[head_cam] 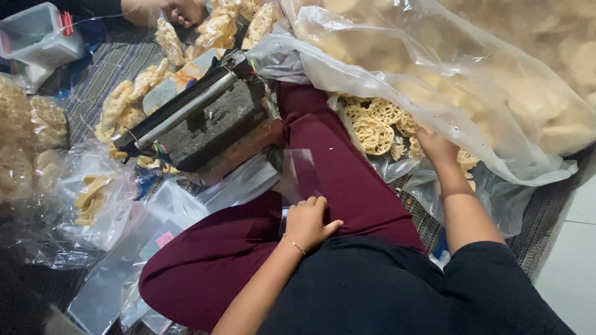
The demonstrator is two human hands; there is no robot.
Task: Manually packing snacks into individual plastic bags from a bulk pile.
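While left hand [307,220] pinches small clear bag [300,175] upright on lap, right hand [436,147] digs among crackers [377,127] in big sack [434,80] at mat's right edge; grip hidden, cannot tell. Risks: brittle crackers could snap; bag mouth could collapse; sealer [198,115] close by knee.

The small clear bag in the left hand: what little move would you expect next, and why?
Probably the right hand lifts a few crackers toward the small clear bag. That hand rests in the cracker pile inside the big plastic sack, while the left hand holds the bag empty on the lap.
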